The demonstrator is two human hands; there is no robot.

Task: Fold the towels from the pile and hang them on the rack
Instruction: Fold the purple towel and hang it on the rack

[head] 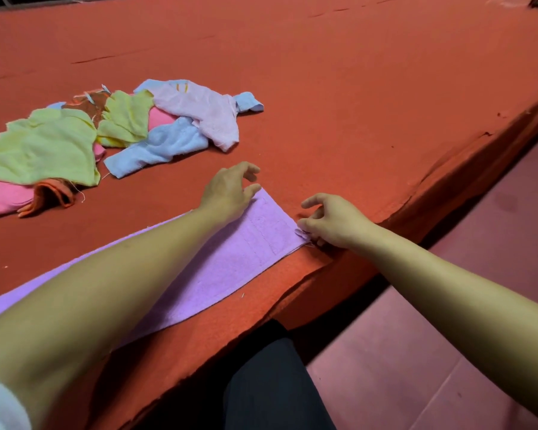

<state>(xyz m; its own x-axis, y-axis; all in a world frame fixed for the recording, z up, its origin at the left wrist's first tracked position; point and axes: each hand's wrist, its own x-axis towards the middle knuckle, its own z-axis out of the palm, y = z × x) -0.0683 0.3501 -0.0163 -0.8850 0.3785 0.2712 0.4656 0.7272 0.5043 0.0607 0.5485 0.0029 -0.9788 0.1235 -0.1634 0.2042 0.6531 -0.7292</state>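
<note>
Red felt covers the whole table (339, 88), and a purple towel (239, 259) lies flat along its near edge, running from under the left forearm out to the far end where both hands are. Left hand (227, 193) sits at the towel's far corner with its fingers loosely curled, thumb tip on the cloth, while the right hand (333, 221) pinches the near corner right at the table edge. Off to the left, well apart, sits the pile of towels (106, 131), yellow, blue, pink and orange all jumbled.
</note>
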